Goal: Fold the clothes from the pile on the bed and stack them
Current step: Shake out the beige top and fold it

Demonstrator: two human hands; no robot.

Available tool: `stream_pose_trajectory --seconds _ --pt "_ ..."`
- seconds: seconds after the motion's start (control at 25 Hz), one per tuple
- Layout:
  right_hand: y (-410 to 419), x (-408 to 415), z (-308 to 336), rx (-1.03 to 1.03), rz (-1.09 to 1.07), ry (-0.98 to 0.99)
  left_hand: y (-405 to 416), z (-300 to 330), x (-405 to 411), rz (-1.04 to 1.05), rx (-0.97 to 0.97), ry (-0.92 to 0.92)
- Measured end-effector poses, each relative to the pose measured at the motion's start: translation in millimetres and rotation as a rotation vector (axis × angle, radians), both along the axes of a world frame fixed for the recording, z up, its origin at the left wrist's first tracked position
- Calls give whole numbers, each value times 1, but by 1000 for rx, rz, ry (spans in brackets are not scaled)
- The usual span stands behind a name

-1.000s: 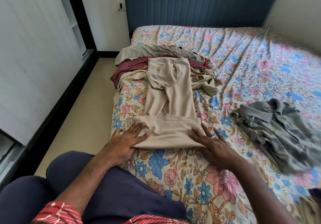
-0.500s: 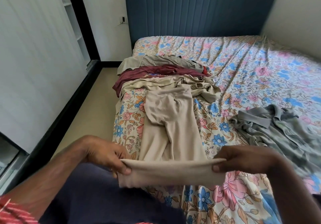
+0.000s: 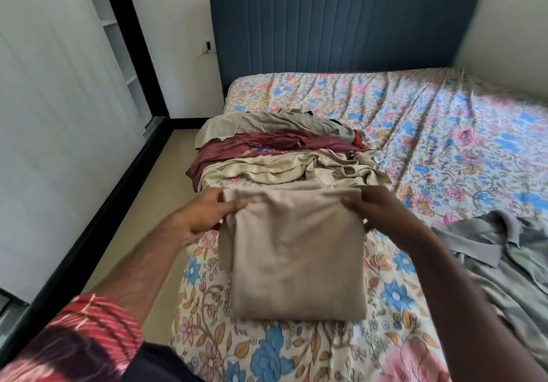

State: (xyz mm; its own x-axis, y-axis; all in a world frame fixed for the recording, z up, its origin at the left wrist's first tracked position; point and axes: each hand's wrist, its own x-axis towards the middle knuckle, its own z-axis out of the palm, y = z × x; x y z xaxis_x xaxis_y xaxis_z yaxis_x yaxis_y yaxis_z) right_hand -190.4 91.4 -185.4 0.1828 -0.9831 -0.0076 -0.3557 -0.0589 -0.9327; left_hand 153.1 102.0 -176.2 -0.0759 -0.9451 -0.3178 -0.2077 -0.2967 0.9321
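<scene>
A beige garment (image 3: 296,251) lies folded into a rectangle on the floral bed sheet (image 3: 444,144), close in front of me. My left hand (image 3: 207,215) pinches its far left corner, thumb on top. My right hand (image 3: 379,212) grips the far right corner. Just beyond the fold sits the pile: a cream piece (image 3: 284,168), a maroon piece (image 3: 267,144) and a grey-beige piece (image 3: 267,120) behind it.
A grey collared shirt (image 3: 489,251) lies spread on the bed to the right. A blue padded headboard (image 3: 341,28) stands at the far end. Left of the bed runs a strip of tan floor (image 3: 142,209) beside a black-framed white wardrobe (image 3: 53,114).
Both hands lifted the near folded edge of the beige garment and carried it away from me over the rest, doubling it into a compact rectangle. The camera tilted up.
</scene>
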Motion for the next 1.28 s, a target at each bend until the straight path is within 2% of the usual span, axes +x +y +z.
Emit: stream_pose_trajectory --seconds 0.12,0.24,0.28,0.44,0.52,0.64,0.72,0.84,0.88,0.96,1.04,1.08,1.2,1.28 --pt "-82 15 -26 -109 -244 176 -68 -24 -22 232 -174 -89" --pt "-127 22 -77 -52 -376 272 -116 -61 -34 295 -269 -484" --pt "-128 24 -93 -30 -416 248 -122 -75 -35 311 -270 -551" --pt "-122 32 -128 -171 -623 249 -133 -107 -32 464 -254 -516" --pt "-128 32 -134 -208 -669 359 -142 -110 -27 387 -192 -497" --pt "-131 28 -140 -158 -568 451 -149 -103 -22 185 -50 -400" --pt "-127 23 -135 -121 -461 377 -149 -96 -22 144 33 -311" --pt "-112 21 -129 -183 -370 317 -147 -80 -20 105 101 -214" --pt "-107 22 -127 -175 -391 245 -147 -74 -19 95 99 -190" --pt "-95 25 -112 -64 -435 -96 -144 -59 -19 68 47 -157" --pt "-88 21 -81 -61 -424 -364 -140 -35 -24 57 -77 -151" --pt "-85 18 -58 -117 -412 -416 -137 -19 -28 55 -166 -141" --pt "-70 14 23 -345 -362 -525 -126 40 -39 85 -438 -18" --pt "-50 18 63 -499 -264 -510 -117 68 -38 91 -558 112"
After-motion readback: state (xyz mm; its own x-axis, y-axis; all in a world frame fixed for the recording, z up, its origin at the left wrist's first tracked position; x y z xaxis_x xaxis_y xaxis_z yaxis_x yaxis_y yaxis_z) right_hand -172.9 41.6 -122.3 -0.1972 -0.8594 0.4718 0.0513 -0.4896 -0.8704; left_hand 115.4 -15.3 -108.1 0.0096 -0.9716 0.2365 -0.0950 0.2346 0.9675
